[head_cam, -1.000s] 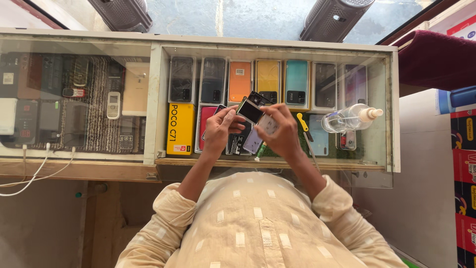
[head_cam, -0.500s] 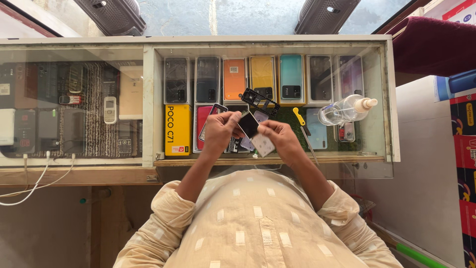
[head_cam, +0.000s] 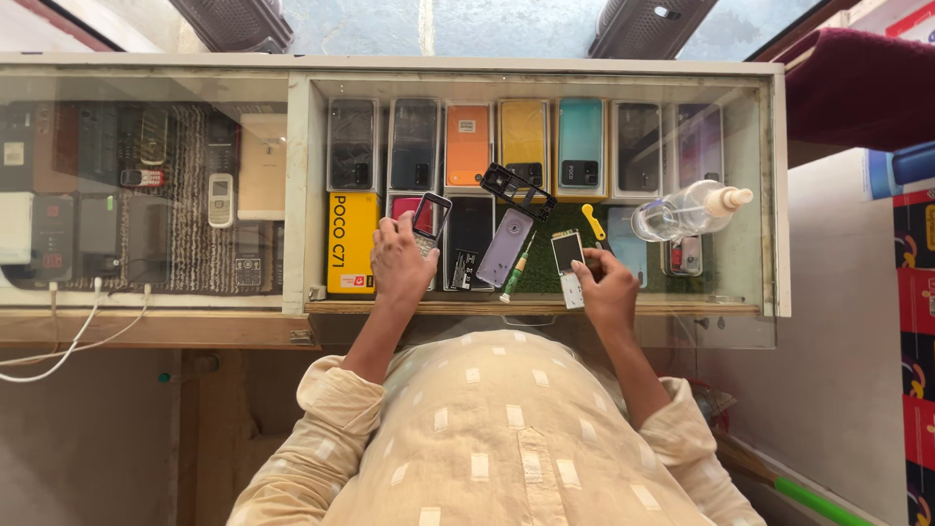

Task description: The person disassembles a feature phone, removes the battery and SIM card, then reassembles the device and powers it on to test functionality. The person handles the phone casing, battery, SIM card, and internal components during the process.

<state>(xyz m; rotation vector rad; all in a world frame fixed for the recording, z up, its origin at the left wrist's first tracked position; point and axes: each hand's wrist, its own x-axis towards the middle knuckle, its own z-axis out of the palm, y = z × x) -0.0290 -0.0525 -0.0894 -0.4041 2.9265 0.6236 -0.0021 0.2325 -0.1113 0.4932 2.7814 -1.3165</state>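
My left hand (head_cam: 399, 261) holds a small keypad phone front (head_cam: 429, 218) upright over the glass counter (head_cam: 292, 185). My right hand (head_cam: 606, 287) grips a small circuit board with a screen (head_cam: 568, 261) near the counter's front edge. Between my hands on the glass lie a lilac back cover (head_cam: 504, 247), a black plastic phone frame (head_cam: 517, 190), a green-handled screwdriver (head_cam: 516, 274) and a small dark part (head_cam: 463, 270).
A clear spray bottle (head_cam: 687, 209) lies on the glass at right, with a yellow opening tool (head_cam: 593, 221) beside it. Phones and a yellow box (head_cam: 352, 244) sit inside the showcase. White cables (head_cam: 58, 336) hang at left. Cartons (head_cam: 916, 321) stack at right.
My hands were together over the middle, working on one phone. They have moved apart: the left keeps the phone front, the right has carried the board to the right.
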